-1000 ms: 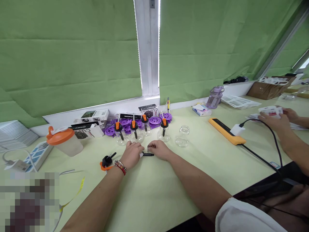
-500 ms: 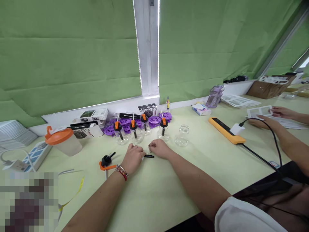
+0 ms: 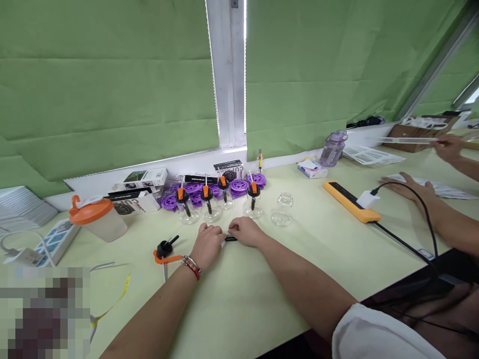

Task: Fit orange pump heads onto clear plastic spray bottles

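My left hand (image 3: pixel 207 243) and my right hand (image 3: pixel 245 231) meet on the pale green table (image 3: pixel 262 279), both pinched on a thin black tube (image 3: pixel 229 238) lying between them. A small metal spring sits at my right fingertips, on the tube's end. Behind the hands stand several small clear glass bottles with orange and black pump tops (image 3: pixel 207 205). One empty glass bottle (image 3: pixel 283 209) without a top stands to the right. A loose orange and black pump top (image 3: pixel 164 251) lies left of my left wrist.
Purple plastic discs (image 3: pixel 239 186) and boxes (image 3: pixel 140 192) line the back wall. An orange-lidded cup (image 3: pixel 96 218) and a white power strip (image 3: pixel 52 242) sit at left. A yellow power strip (image 3: pixel 351 201) with a black cable lies at right, near another person's hands (image 3: pixel 409 188).
My hands have closed together over the black tube, the right one bringing the spring onto its end. The other person at right put down a white tray and lifted a hand away.
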Demonstrator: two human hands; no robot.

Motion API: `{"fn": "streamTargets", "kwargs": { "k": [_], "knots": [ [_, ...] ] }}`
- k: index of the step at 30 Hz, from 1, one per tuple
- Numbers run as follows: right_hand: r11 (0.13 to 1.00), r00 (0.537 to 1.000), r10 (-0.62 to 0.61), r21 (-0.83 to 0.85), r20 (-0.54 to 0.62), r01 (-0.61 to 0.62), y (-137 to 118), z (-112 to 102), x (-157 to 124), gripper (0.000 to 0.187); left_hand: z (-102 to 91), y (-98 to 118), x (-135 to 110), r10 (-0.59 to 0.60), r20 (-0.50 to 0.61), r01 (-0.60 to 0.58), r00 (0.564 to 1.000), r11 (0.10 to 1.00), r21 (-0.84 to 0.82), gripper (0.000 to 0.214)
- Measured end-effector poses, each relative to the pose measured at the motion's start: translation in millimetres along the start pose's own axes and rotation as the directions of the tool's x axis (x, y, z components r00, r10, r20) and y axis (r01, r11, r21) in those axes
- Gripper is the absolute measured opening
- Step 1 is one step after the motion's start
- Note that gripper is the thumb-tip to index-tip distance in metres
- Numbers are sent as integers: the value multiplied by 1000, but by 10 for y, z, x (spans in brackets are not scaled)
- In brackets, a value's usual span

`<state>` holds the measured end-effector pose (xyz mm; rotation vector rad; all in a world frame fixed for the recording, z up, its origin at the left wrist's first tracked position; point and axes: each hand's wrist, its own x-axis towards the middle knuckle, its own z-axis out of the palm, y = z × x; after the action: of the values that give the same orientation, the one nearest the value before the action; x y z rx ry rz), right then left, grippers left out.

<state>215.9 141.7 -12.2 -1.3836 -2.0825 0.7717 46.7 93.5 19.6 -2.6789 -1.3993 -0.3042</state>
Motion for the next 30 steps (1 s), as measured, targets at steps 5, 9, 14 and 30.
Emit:
{"fn": "streamTargets", "kwargs": {
  "k": [5, 9, 14, 30],
  "knots": [
    [1000, 999, -12, 4, 35, 12, -31, -47, -36, 12, 20, -5, -4, 7, -10, -7, 1000, 1000, -12, 31],
    [1000, 1000, 7, -15, 12, -7, -32, -54, -33, 11, 40, -15, -6, 0, -24, 0, 1000, 1000, -29, 28],
    [999, 1000, 19, -26, -7, -19, -29, -29, -21, 11, 48, -16, -11, -14, -35, 13, 999, 999, -48, 28],
    [991, 999, 49, 125, -5, -48, 27, -21, -34, 22, -514, -525, -329, -343, -182, 333, 922, 939, -81, 24]
  ]
}}
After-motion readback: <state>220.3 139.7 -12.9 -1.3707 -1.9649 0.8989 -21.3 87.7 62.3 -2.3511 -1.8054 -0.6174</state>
